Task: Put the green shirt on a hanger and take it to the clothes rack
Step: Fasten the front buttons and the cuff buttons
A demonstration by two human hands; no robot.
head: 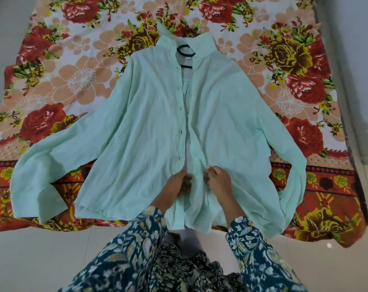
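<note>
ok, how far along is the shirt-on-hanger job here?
Done: the black hanger already sits inside the green shirt, its hook showing at the collar. In hand: the left hand and right hand pinch the two front edges near the hem, apparently buttoning; the front above lies open. Left: lifting it off the floral sheet; no clothes rack in view.

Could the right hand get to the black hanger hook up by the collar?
Probably yes: the hook lies uncovered in the open collar, with nothing over it. But the right hand is pinching the shirt low down, so it would need to let go and stretch forward.
</note>
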